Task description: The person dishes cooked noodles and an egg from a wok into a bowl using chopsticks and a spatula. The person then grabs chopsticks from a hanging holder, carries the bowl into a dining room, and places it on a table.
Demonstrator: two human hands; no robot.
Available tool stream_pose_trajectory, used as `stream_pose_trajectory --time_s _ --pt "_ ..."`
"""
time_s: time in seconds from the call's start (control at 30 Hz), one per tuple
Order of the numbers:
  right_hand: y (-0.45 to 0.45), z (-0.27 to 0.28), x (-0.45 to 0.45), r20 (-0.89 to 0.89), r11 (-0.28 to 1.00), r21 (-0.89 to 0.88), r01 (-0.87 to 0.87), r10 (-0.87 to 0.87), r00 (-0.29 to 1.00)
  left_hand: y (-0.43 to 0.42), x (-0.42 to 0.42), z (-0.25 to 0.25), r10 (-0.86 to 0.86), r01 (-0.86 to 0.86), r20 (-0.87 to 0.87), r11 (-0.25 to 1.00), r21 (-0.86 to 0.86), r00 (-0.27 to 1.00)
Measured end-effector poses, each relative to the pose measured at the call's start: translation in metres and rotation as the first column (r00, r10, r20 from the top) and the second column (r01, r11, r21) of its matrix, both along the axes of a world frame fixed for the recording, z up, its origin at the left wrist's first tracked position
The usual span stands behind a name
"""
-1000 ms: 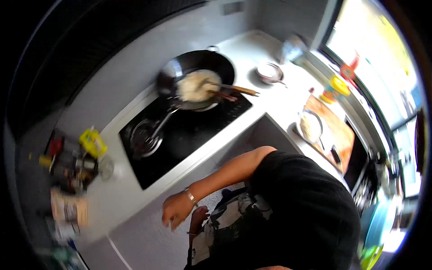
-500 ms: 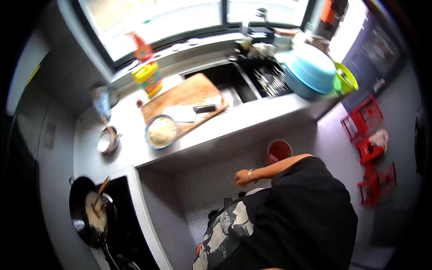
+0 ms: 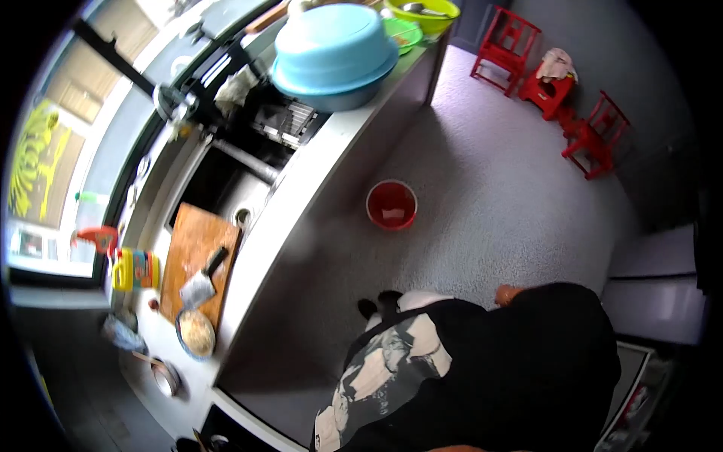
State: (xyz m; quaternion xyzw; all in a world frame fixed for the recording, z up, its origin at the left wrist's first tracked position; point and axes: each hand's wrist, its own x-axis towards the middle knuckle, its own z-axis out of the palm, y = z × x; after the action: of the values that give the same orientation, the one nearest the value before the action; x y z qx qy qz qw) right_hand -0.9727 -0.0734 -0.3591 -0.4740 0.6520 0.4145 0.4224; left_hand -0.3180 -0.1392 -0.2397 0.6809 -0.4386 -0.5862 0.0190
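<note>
My right hand (image 3: 507, 294) shows only in small part beyond the edge of the black shirt (image 3: 520, 361); its fingers cannot be made out. No sign of my left hand; a sliver of skin lies at the bottom edge. On the floor beyond my dark shoes (image 3: 379, 303), a red bucket (image 3: 392, 205) stands with something pale inside. At the left, a cleaver (image 3: 203, 280) rests on a wooden board (image 3: 192, 241), beside a bowl of pale food (image 3: 196, 334).
A counter (image 3: 301, 218) runs diagonally, with a sink (image 3: 245, 192) and large blue basins (image 3: 331, 49). Red chairs (image 3: 508, 49) stand at the upper right. A yellow container (image 3: 135, 270) and a small pot (image 3: 166, 379) are at the left. A stove corner shows at the bottom.
The view has turned from the stove and wok toward the floor and chairs. My right hand, earlier stretched out with its bracelet showing, is now mostly hidden. My left hand has left view.
</note>
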Motion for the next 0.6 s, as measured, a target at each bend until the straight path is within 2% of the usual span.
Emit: stream_pose_trajectory --time_s 0.1,0.23,0.3,0.33,0.37,0.47,0.5,0.53,0.6 --pt "0.023 0.062 0.024 0.068 0.956 0.034 0.290 -0.292 0.954 -0.044 0.011 -0.009 -0.137 0.138 0.022 0.990 -0.033 0.990" --pt "0.009 0.082 0.062 0.196 0.822 -0.080 0.564 -0.542 0.817 -0.118 0.007 -0.022 -0.296 0.300 0.049 0.946 -0.126 0.954" --pt "-0.013 0.083 0.063 0.269 0.743 -0.131 0.656 -0.610 0.745 -0.161 -0.016 -0.012 -0.370 0.382 0.096 0.907 -0.176 0.924" --pt "-0.025 0.081 0.065 0.321 0.685 -0.150 0.712 -0.648 0.691 -0.185 -0.037 0.015 -0.390 0.412 0.152 0.899 -0.152 0.908" --pt "-0.037 0.078 0.059 0.362 0.641 -0.167 0.749 -0.667 0.651 -0.204 -0.052 0.011 -0.495 0.535 0.218 0.820 -0.204 0.841" --pt "-0.071 0.062 0.027 0.482 0.537 -0.205 0.818 -0.672 0.562 -0.249 -0.108 -0.011 -0.640 0.669 0.197 0.724 -0.168 0.743" --pt "-0.077 0.062 0.009 0.509 0.521 -0.205 0.829 -0.667 0.544 -0.261 -0.151 0.018 -0.556 0.567 0.130 0.821 -0.066 0.821" --pt "-0.084 0.061 -0.012 0.529 0.508 -0.212 0.835 -0.659 0.535 -0.272 -0.180 0.018 -0.652 0.679 0.190 0.713 -0.173 0.734" --pt "-0.087 0.056 -0.058 0.550 0.506 -0.219 0.834 -0.642 0.534 -0.292 -0.240 0.017 -0.709 0.743 0.230 0.655 -0.135 0.667"
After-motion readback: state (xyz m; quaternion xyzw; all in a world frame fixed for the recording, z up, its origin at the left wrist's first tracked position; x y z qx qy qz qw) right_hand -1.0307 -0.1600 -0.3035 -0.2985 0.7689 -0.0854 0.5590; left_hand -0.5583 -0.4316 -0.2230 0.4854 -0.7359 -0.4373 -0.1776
